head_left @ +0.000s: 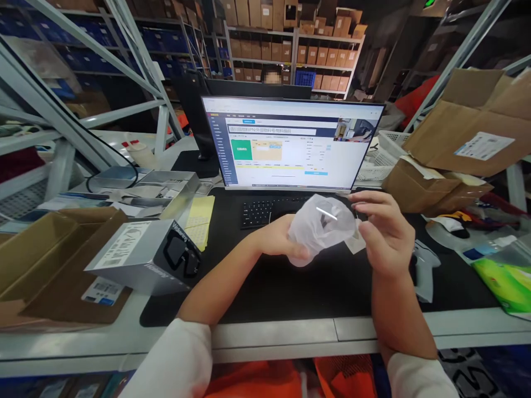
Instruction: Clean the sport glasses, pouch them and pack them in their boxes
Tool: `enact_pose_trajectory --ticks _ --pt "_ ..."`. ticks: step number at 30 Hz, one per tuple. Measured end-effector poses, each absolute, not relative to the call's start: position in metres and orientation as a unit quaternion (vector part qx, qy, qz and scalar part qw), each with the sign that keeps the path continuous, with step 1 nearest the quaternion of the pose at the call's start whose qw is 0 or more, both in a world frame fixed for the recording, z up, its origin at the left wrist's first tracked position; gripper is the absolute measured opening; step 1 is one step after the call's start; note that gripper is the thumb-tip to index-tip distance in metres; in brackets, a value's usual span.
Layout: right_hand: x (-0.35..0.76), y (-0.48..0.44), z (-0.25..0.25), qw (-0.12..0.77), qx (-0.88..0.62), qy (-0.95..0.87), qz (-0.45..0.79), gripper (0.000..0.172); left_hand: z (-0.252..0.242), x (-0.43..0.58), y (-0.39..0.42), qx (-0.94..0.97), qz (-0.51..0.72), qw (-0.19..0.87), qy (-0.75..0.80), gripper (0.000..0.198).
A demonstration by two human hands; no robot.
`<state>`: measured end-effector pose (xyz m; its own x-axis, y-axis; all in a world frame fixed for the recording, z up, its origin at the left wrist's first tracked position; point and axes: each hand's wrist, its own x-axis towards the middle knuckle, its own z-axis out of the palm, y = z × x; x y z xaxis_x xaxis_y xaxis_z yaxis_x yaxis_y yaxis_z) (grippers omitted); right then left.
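Note:
My left hand [282,236] is wrapped round a lens-like clear piece in thin, cloudy white wrapping [312,232], held above the black desk mat [265,293]. What lies inside the wrapping is hard to make out. Light glints off its smooth, rounded right end. Close to that end is my right hand [385,235], fingers bent and thumb apart from them, with nothing plainly held. A small pale flap [355,243] shows under its thumb. To the left, a grey box [143,254] printed with black goggles lies tilted against an open brown carton [74,287].
Behind my hands stand a black keyboard [259,213] and a lit monitor [290,146]. A grey handheld scanner [423,271] lies at the right, near a green packet [506,279]. Brown cartons [468,127] are stacked beyond. Yellow sheets [199,221] lie left of the keyboard.

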<state>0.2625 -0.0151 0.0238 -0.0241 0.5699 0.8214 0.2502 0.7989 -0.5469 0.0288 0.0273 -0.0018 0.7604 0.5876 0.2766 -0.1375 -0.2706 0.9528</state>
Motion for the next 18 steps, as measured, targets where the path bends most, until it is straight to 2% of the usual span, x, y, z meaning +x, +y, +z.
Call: enact_pose_trajectory --ticks 6,11,14,18 --pt "0.273 -0.014 0.032 0.491 -0.294 -0.813 0.104 0.017 -0.002 0.026 0.037 0.764 0.211 0.585 0.173 0.069" --pt "0.283 -0.006 0.033 0.407 -0.330 -0.841 0.136 0.010 -0.005 0.019 0.042 0.751 0.198 0.600 0.193 0.073" --pt "0.288 0.000 0.030 0.438 -0.318 -0.827 0.152 0.005 -0.005 0.021 0.043 0.736 0.206 0.618 0.183 0.089" --pt "0.298 0.010 0.026 0.581 -0.315 -0.744 0.102 0.004 -0.004 0.028 0.040 0.739 0.317 0.562 0.195 0.109"
